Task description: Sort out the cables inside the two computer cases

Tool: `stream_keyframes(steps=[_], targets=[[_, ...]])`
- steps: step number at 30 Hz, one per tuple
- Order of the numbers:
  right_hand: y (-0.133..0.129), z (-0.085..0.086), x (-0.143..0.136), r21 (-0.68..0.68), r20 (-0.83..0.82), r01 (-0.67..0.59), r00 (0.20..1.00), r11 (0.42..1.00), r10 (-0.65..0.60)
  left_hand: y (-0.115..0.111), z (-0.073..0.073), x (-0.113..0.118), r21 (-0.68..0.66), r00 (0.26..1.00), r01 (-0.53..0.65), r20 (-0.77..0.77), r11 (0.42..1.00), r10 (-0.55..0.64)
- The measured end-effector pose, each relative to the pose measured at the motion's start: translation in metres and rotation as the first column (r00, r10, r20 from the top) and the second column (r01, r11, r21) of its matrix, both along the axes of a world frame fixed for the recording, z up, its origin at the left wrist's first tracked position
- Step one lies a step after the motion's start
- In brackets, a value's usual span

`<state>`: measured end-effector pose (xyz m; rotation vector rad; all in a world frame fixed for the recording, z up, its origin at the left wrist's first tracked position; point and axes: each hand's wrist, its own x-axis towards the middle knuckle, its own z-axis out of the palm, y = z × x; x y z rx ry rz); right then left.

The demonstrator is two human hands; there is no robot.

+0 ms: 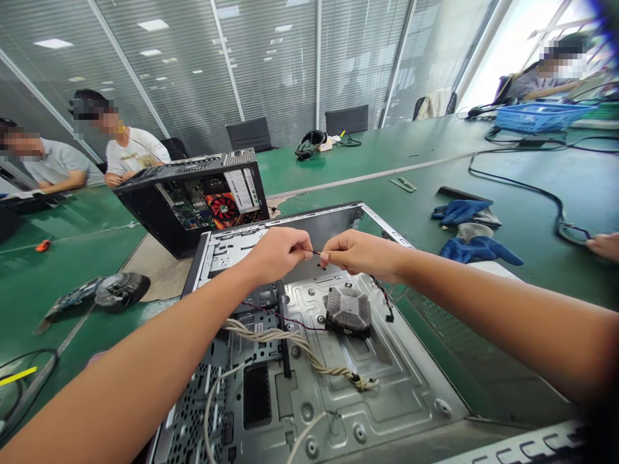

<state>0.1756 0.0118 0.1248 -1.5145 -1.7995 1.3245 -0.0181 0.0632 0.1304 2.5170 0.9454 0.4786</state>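
An open metal computer case (387, 380) lies flat before me. Above its far part, my left hand (285, 251) and my right hand (351, 254) pinch a thin dark cable (316, 253) between them, fingertips close together. Inside the case sits a finned heatsink (348, 308), below my right hand. A twisted beige cable bundle (294, 338) runs across the case floor. A dark cable with a black connector (389, 314) hangs right of the heatsink.
Behind on the left stands a second computer case (164, 219). Blue-grey gloves (476, 245) and a black cable (527, 185) lie to the right. A cap (120, 290) is at the left. Several people sit around the table (329, 187); one hand (604, 246) shows at the right edge.
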Motion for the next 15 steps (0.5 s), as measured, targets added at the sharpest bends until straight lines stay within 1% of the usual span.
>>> stream_keyframes(steps=[3, 6, 9, 12, 15], targets=[[0.0006, -0.0015, 0.0016, 0.04, 0.047, 0.015, 0.999, 0.999, -0.017, -0.0013, -0.0001, 0.0011, 0.024, 0.998, -0.002, -0.068, 1.0, 0.003], [0.0005, -0.002, 0.0022, 0.094, 0.095, 0.005, 0.995, 0.996, -0.014, -0.0015, -0.0014, 0.0017, 0.091, 0.992, 0.031, -0.123, 0.995, -0.02], [0.0007, -0.0028, 0.0019, 0.085, 0.088, -0.006, 0.996, 0.996, -0.002, -0.0017, -0.0017, 0.0017, 0.146, 0.987, 0.069, -0.153, 0.987, -0.047], [0.0015, -0.004, 0.0011, 0.061, 0.06, -0.037, 0.998, 0.997, 0.034, -0.0031, -0.0006, 0.001, 0.166, 0.988, 0.082, -0.142, 0.983, -0.058], [0.002, -0.0041, -0.0001, 0.089, 0.053, -0.078, 0.996, 0.993, 0.073, -0.0044, 0.0001, 0.0, 0.131, 0.995, 0.065, -0.089, 0.989, -0.054]])
